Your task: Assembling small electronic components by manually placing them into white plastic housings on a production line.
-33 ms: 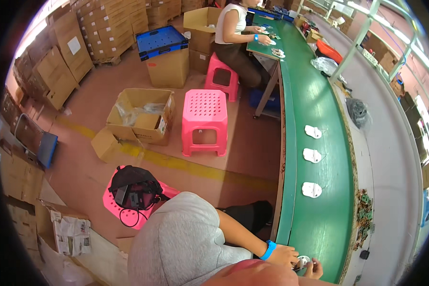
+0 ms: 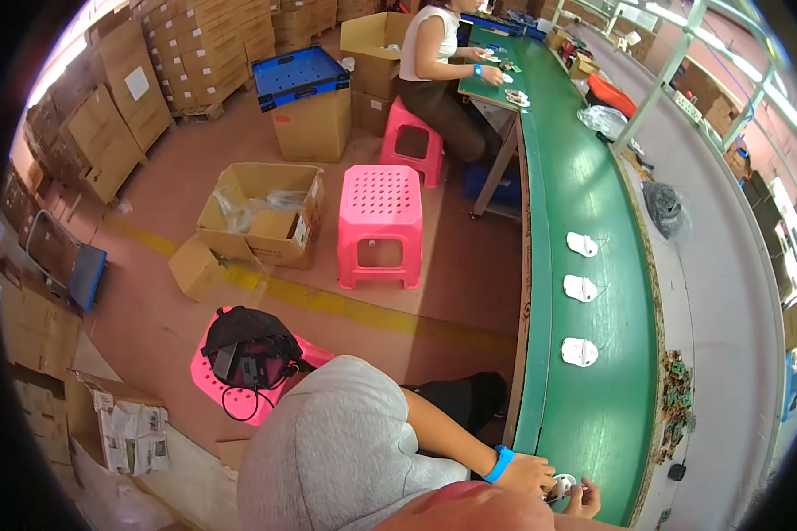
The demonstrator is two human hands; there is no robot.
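Observation:
At the near end of the green bench, my left hand (image 2: 526,476), with a blue band (image 2: 502,463) on its wrist, is closed on the edge of a small white plastic housing (image 2: 564,483). My right hand (image 2: 583,501) is at the other side of that housing, fingers pinched together; whatever lies between them is too small to name. Part of the housing is covered by my fingers. Further along the bench three similar white housings, a near one (image 2: 579,352), a middle one (image 2: 580,288) and a far one (image 2: 582,244), lie in a row, thin wires showing at some.
Green circuit boards (image 2: 677,398) are heaped along the right edge of the bench (image 2: 584,190). A co-worker (image 2: 434,53) sits at the far end. To the left stand a pink stool (image 2: 381,199), an open carton (image 2: 266,243) and a stool with a black bag (image 2: 252,345).

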